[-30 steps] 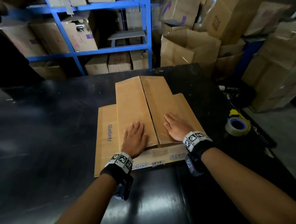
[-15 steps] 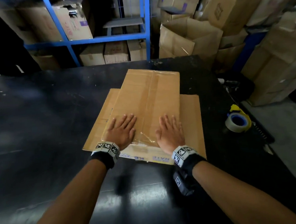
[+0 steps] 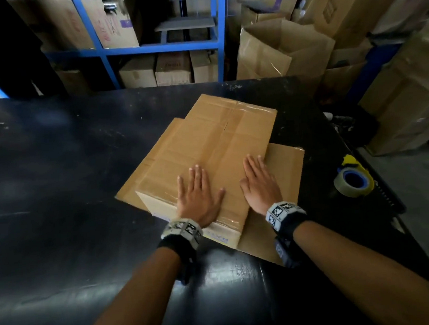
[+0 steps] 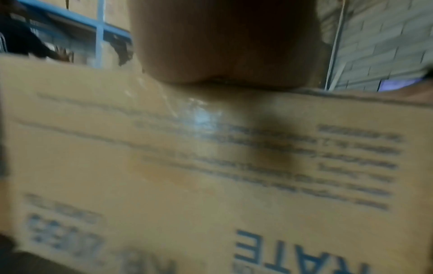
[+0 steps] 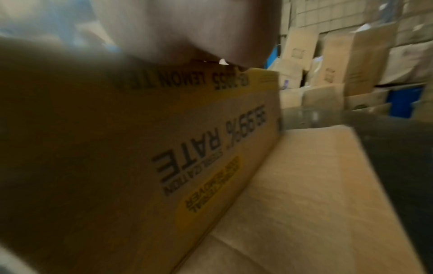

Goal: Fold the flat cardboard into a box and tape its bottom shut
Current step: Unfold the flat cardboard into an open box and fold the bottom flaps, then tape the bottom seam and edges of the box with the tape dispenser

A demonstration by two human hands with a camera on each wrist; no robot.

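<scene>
The brown cardboard box point(image 3: 207, 142) stands on the black table point(image 3: 58, 198) with its closed flaps facing up. A glossy strip of clear tape point(image 3: 233, 120) runs along their centre seam. Its lower flaps point(image 3: 284, 165) lie spread flat on the table around it. My left hand point(image 3: 198, 196) rests flat, fingers straight, on the near part of the top. My right hand point(image 3: 260, 184) lies flat beside it near the right edge. The left wrist view shows the box's printed side point(image 4: 211, 166) under my palm. In the right wrist view are the printed side point(image 5: 187, 148) and a spread flap point(image 5: 304, 185).
A roll of clear tape point(image 3: 353, 181) on a blue and yellow dispenser sits near the table's right edge. Behind the table are blue shelving point(image 3: 149, 48) and stacked cartons point(image 3: 284, 48). More cartons point(image 3: 404, 98) stand on the floor at the right.
The box has turned clockwise on the table under my hands. Both hands have stayed flat on its top and lie a little further apart.
</scene>
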